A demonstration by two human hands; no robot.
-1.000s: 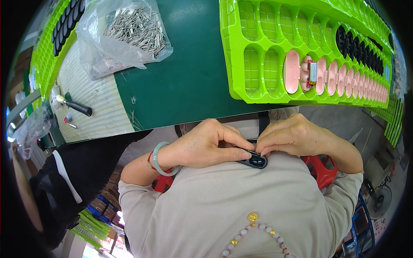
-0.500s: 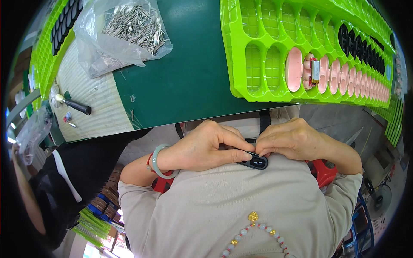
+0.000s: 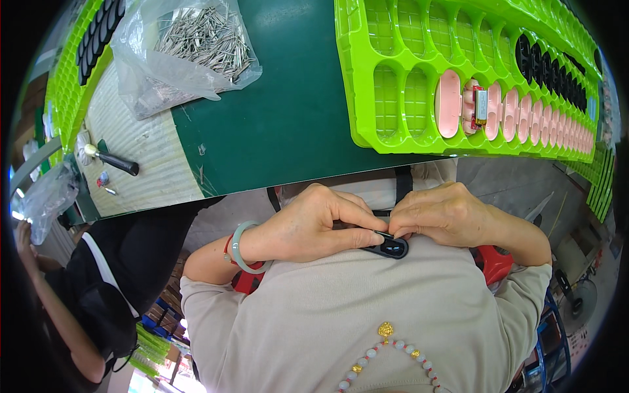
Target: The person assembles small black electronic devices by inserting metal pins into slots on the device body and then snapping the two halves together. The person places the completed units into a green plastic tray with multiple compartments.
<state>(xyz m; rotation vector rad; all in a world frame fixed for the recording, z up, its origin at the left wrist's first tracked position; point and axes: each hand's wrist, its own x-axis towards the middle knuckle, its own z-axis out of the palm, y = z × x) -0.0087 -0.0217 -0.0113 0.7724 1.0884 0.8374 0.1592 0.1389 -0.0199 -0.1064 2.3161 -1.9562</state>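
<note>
Close against my torso, below the table edge, I hold a small black oval casing [image 3: 394, 248] with a glossy dark end. My left hand [image 3: 318, 219] is closed on it, the thumb lying along its near side and the fingers on the far side. Pinched together, the fingertips of my right hand [image 3: 445, 211] meet its upper edge beside the left fingertips. A thin strip shows there between both hands. Whether the right fingers grip the strip or the casing is hidden.
A green tray [image 3: 363, 134] at the right holds pink casings [image 3: 448, 105], black casings [image 3: 524, 59] and a part with a silver battery [image 3: 481, 107]. Thin metal pieces [image 3: 209, 42] fill a plastic bag. A black-handled tool [image 3: 118, 162] lies left. Another person's arm [image 3: 59, 308] is at far left.
My hands and the black casing stay nearly in place, with only slight finger movement. At the far left, the other person's arm and body have shifted.
</note>
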